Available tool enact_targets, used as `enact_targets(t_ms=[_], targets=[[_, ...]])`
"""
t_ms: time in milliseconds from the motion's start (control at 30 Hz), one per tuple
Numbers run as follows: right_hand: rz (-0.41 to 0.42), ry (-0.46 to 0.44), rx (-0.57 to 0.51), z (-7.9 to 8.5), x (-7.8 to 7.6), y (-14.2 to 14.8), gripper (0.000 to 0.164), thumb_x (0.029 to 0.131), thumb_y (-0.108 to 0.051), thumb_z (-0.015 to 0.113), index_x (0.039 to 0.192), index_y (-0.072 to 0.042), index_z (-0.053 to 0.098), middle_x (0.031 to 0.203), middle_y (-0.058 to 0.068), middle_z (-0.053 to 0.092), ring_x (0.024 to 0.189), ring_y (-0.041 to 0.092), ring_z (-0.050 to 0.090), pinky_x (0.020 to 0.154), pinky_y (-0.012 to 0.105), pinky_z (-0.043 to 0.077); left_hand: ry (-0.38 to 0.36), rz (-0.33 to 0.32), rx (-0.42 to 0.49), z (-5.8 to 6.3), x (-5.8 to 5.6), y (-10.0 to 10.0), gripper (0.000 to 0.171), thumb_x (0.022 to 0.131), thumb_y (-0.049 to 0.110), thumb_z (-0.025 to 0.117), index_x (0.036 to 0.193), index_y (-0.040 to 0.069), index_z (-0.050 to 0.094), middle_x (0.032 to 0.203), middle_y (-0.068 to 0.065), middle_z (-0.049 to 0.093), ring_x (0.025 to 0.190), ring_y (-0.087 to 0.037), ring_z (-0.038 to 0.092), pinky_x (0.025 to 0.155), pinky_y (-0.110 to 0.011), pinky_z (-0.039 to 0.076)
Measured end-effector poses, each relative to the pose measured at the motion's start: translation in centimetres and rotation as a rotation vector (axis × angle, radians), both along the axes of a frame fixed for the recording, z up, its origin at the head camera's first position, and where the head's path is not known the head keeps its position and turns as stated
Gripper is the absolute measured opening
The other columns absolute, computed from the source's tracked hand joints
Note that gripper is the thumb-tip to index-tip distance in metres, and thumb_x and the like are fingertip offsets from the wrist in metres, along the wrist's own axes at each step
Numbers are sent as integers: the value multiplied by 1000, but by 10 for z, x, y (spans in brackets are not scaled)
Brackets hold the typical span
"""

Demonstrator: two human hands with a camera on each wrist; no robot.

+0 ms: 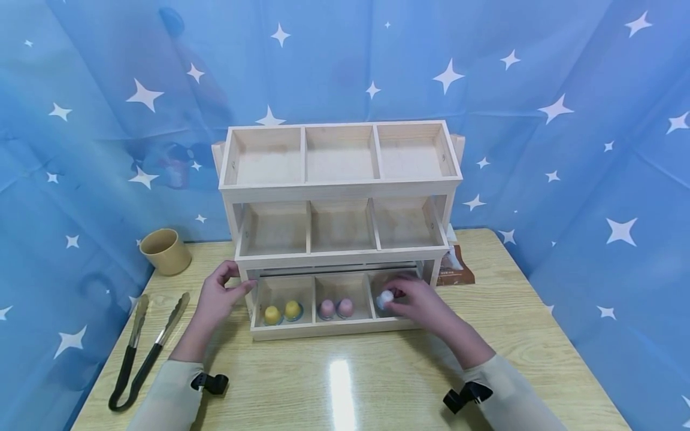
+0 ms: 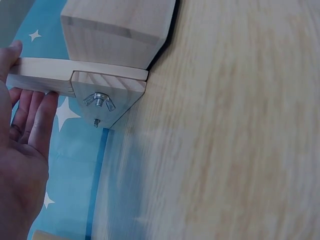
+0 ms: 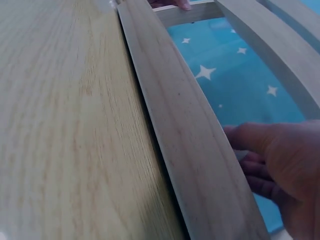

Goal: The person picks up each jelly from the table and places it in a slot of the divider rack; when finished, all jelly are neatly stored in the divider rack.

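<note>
A three-tier wooden rack (image 1: pixel 341 190) stands on the table, each tier split into three compartments. My left hand (image 1: pixel 217 294) grips its left side post; in the left wrist view, thumb and fingers lie on either side of the wooden post (image 2: pixel 45 75). My right hand (image 1: pixel 423 304) reaches into the bottom right compartment and pinches a small white cup (image 1: pixel 385 299). Two yellow cups (image 1: pixel 293 309) sit in the bottom left compartment, two pink cups (image 1: pixel 345 308) in the bottom middle one. In the right wrist view, the front board (image 3: pixel 192 135) hides most of the white cup.
On the left lie black-handled metal tongs (image 1: pixel 141 353), open in a V. Behind them stands a tan cup (image 1: pixel 166 251). A brown and white packet (image 1: pixel 455 266) lies beside the rack's right side. A blue star-printed curtain (image 1: pixel 345 60) surrounds the table (image 1: pixel 291 383).
</note>
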State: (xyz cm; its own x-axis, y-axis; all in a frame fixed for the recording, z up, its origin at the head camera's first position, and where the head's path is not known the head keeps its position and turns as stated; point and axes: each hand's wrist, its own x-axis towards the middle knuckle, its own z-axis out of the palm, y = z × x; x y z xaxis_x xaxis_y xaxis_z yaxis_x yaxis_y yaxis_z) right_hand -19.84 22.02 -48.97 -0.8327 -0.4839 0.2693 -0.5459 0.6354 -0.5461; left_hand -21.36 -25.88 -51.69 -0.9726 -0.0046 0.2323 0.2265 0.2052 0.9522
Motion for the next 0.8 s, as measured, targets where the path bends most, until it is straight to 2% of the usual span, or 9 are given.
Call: enact_targets(t_ms=[167,333,467,800], targets=[[31,-5,89,-3,-9,-4,24,91,-9,91,112,-7,80,114,4,73,97,19,70,86,39,62,-2,-7,8,0,0,0,37,98,2,84,127,-8,65,121,-33,65,112,-26,68,82,-24,65],[53,-18,133,-8,-15,-5,24,88,-5,92,108,-9,78,108,0,70,93,14,65,81,35,59,-11,-7,9,-1,0,0,37,98,3,84,127,-8,64,121,-33,65,107,-17,71,82,-25,65],[47,-21,147,-10,-18,-6,25,87,-6,93,106,-11,78,103,-2,69,90,12,63,79,34,57,-15,-9,12,-1,1,0,37,98,3,84,127,-8,64,122,-32,65,105,-11,71,81,-25,65],[64,-25,123,-12,-21,-9,25,86,-10,94,103,-13,76,94,-6,67,86,11,62,75,31,55,-12,-6,18,0,1,0,37,98,3,85,127,-7,64,121,-33,65,107,-17,71,81,-25,65]])
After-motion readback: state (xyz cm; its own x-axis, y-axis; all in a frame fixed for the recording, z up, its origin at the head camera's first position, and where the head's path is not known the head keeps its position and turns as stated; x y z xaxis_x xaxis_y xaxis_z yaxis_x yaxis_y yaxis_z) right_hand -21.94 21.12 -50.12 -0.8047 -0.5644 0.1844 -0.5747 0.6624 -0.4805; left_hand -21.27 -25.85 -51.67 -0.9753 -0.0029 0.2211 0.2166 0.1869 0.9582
